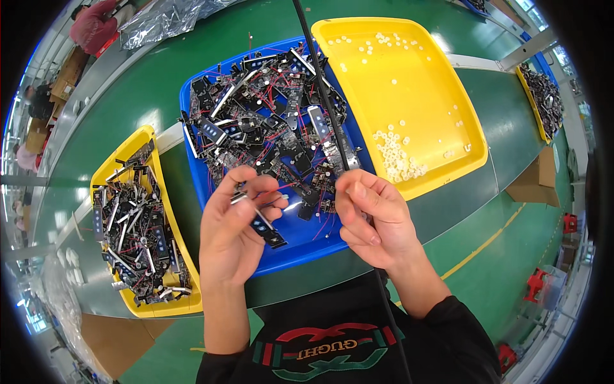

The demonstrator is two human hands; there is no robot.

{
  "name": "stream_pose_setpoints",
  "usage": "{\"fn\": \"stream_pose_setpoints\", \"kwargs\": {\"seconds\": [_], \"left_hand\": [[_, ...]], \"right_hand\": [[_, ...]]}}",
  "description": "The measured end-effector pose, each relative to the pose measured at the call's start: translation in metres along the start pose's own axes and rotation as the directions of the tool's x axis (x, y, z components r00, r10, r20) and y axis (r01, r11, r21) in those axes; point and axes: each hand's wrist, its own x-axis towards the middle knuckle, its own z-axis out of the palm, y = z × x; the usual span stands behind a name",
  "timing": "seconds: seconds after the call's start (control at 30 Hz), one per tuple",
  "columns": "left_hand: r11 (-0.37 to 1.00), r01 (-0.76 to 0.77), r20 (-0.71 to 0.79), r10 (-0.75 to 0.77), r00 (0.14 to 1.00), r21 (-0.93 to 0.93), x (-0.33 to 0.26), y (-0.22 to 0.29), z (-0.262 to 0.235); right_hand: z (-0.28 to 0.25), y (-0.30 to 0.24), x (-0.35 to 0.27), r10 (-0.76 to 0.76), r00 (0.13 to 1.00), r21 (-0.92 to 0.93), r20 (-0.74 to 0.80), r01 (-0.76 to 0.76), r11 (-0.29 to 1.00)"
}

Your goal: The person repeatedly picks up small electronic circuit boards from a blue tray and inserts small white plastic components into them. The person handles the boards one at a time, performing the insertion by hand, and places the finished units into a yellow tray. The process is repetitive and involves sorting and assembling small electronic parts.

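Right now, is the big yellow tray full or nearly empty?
Nearly empty: the yellow tray holds only scattered small white rings, with most of its floor bare.

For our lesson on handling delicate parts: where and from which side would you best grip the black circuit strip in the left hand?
Probably the long edges of the black circuit strip, from above: it is narrow and flat, and its lower end juts free below the left hand.
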Motion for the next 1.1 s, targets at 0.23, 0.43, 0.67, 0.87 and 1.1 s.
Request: {"fn": "stream_pose_setpoints", "kwargs": {"seconds": [0.23, 0.43, 0.67, 0.87, 1.1], "left_hand": [[0.965, -0.039, -0.039, 0.051, 0.998, 0.26, -0.001, -0.006, 0.008], [0.966, -0.077, -0.046, 0.091, 0.995, 0.247, -0.003, -0.009, 0.006], [0.896, -0.177, -0.076, 0.226, 0.971, 0.407, -0.003, -0.01, 0.01], [0.846, -0.223, -0.034, 0.273, 0.961, 0.485, -0.005, -0.011, 0.013], [0.726, -0.42, 0.094, 0.445, 0.891, 0.545, -0.006, -0.017, 0.012]], "right_hand": [[0.002, 0.007, 0.004, 0.002, 1.0, -0.072, 0.014, -0.001, 0.997], [0.01, 0.006, 0.003, 0.001, 1.0, -0.17, 0.026, 0.003, 0.985], [0.008, 0.016, 0.005, -0.133, 0.989, -0.347, 0.066, 0.148, 0.926], [0.004, 0.02, 0.006, -0.231, 0.967, -0.434, 0.105, 0.253, 0.864], [0.01, 0.02, 0.006, -0.116, 0.993, -0.38, 0.006, 0.11, 0.918]]}}
